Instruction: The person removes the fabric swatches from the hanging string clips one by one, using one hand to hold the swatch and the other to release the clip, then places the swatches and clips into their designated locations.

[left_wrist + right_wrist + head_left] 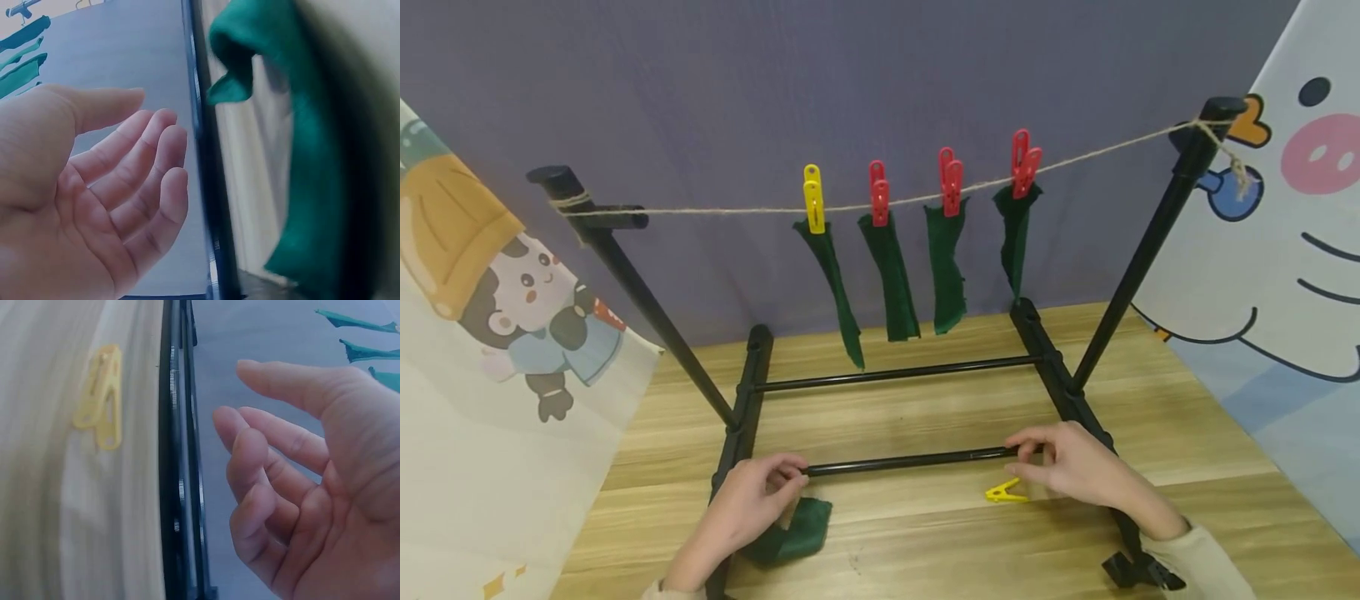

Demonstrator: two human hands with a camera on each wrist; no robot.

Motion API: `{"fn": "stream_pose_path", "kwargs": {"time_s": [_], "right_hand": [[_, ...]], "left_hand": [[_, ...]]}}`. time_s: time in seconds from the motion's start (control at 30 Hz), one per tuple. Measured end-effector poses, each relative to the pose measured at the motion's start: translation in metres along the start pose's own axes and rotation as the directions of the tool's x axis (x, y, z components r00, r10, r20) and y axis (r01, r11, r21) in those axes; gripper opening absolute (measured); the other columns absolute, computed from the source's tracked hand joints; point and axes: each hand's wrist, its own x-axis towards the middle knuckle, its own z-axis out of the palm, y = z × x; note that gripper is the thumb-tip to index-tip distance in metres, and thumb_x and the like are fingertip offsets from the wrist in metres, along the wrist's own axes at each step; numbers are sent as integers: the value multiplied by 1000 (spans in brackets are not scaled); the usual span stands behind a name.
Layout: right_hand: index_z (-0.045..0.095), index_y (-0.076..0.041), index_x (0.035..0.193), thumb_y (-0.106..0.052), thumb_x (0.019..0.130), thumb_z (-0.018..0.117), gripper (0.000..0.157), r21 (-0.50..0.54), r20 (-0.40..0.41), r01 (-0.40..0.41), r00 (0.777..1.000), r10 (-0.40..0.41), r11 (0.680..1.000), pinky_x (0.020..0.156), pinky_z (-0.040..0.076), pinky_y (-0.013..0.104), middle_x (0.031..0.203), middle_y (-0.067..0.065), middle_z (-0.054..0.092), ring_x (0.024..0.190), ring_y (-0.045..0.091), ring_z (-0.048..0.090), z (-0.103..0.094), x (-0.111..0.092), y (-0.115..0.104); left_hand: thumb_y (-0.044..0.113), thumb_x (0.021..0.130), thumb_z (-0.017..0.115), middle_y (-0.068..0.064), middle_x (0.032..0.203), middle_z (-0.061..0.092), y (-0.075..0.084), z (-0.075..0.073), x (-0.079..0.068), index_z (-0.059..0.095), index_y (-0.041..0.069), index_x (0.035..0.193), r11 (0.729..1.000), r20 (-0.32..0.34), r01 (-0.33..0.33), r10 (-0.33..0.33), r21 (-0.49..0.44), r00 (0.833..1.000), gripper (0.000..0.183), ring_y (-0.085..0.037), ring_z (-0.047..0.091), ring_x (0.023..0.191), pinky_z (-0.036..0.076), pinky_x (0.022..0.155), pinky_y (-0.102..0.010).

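Observation:
My left hand hovers with loosely bent fingers over a piece of green cloth at the front left. The left wrist view shows nothing between its fingers, and the cloth lies folded over beside it. On the right, my right hand is likewise relaxed and holds nothing. Just left of and below it, a yellow clothespin lies on the wooden surface; it also appears in the right wrist view, apart from the hand. Both hands seem near the front crossbar; neither visibly grips it.
A black frame with two uprights carries a string. Several green strips hang from it, one by a yellow clothespin, the others by red clothespins. A grey-blue panel stands behind; printed sheets flank both sides.

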Motion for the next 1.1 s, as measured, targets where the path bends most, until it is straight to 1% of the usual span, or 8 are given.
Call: {"fn": "stream_pose_path", "kwargs": {"time_s": [0.13, 0.23, 0.4, 0.5, 0.67, 0.9, 1.0, 1.1], "right_hand": [[75, -13, 116, -40, 91, 77, 37, 18, 3, 34, 999, -34, 999, 44, 40, 23, 89, -12, 71, 48, 0, 46, -7, 3, -7], [76, -15, 114, -39, 90, 77, 34, 29, -10, 61, 998, -61, 998, 45, 40, 22, 89, -13, 72, 49, 0, 47, -11, 5, -12], [77, -22, 109, -34, 89, 80, 23, 25, -75, 123, 990, -121, 992, 47, 42, 22, 86, -14, 71, 50, 0, 49, -18, 12, -23], [77, -26, 106, -30, 89, 81, 18, 24, -114, 147, 983, -144, 989, 47, 43, 23, 84, -15, 71, 51, 1, 51, -22, 17, -31], [77, -30, 104, -29, 90, 79, 14, 30, -142, 151, 979, -146, 988, 46, 43, 24, 84, -15, 72, 50, 2, 50, -30, 23, -43], [78, -28, 103, -22, 94, 76, 11, 63, -182, 141, 975, -128, 988, 43, 39, 25, 86, -7, 73, 46, 4, 44, -47, 24, -56], [78, -29, 103, -23, 94, 75, 11, 58, -195, 143, 972, -129, 988, 43, 38, 25, 87, -8, 73, 46, 5, 43, -52, 26, -64], [78, -30, 103, -22, 95, 74, 12, 53, -211, 158, 967, -143, 986, 42, 37, 25, 86, -9, 73, 45, 7, 42, -55, 28, -71]], "left_hand": [[23, 97, 71, 12, 88, 73, 3, -7, 6, 75, 14, 108, 999, -43, -25, 26, 33, 999, 15, 3, 66, 79, 55, 71, -20], [23, 97, 70, 11, 88, 73, 5, -13, 11, 75, 15, 108, 998, -53, -43, 45, 42, 998, 14, 2, 65, 79, 55, 70, -21], [21, 98, 70, 8, 91, 74, 10, -25, 19, 74, 17, 110, 999, -68, -18, 20, 34, 997, 14, -2, 66, 81, 55, 71, -22], [23, 98, 70, 10, 90, 73, 15, -32, 24, 74, 20, 110, 999, -81, -2, 5, 34, 997, 13, -3, 66, 81, 55, 71, -22], [24, 98, 69, 12, 92, 73, 20, -37, 31, 73, 22, 112, 999, -98, -32, 35, 33, 995, 15, -3, 66, 82, 54, 69, -22], [28, 99, 68, 11, 94, 73, 30, -49, 40, 72, 22, 116, 992, -129, -112, 120, 62, 984, 18, -5, 67, 83, 54, 68, -23], [30, 100, 67, 13, 94, 72, 35, -55, 42, 72, 25, 115, 992, -133, -111, 120, 67, 984, 17, -5, 66, 85, 53, 69, -23], [33, 101, 66, 13, 96, 72, 39, -58, 45, 72, 26, 116, 993, -118, -103, 110, 61, 987, 18, -5, 66, 87, 54, 71, -24]]}}
